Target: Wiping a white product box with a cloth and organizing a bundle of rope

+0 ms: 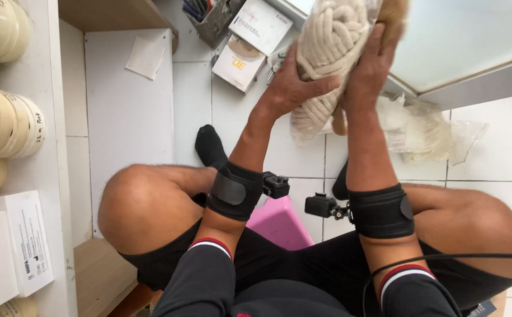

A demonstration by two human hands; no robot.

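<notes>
A thick bundle of cream-coloured braided rope (329, 53) in a clear plastic wrap is held up between both my hands, above the white tiled floor. My left hand (291, 85) grips its left side with fingers wrapped around the coils. The palm of my right hand (372, 67) presses against its right side, fingers pointing up. Both forearms carry black straps with small cameras. I sit on a pink stool (279, 223) with knees spread.
More bagged rope in crumpled plastic (426, 129) lies on the floor to the right. Small boxes (250, 44) and a mesh pen holder (212, 20) sit ahead. A white shelf (39, 170) at left holds tape rolls (6, 120) and white boxes (12, 249).
</notes>
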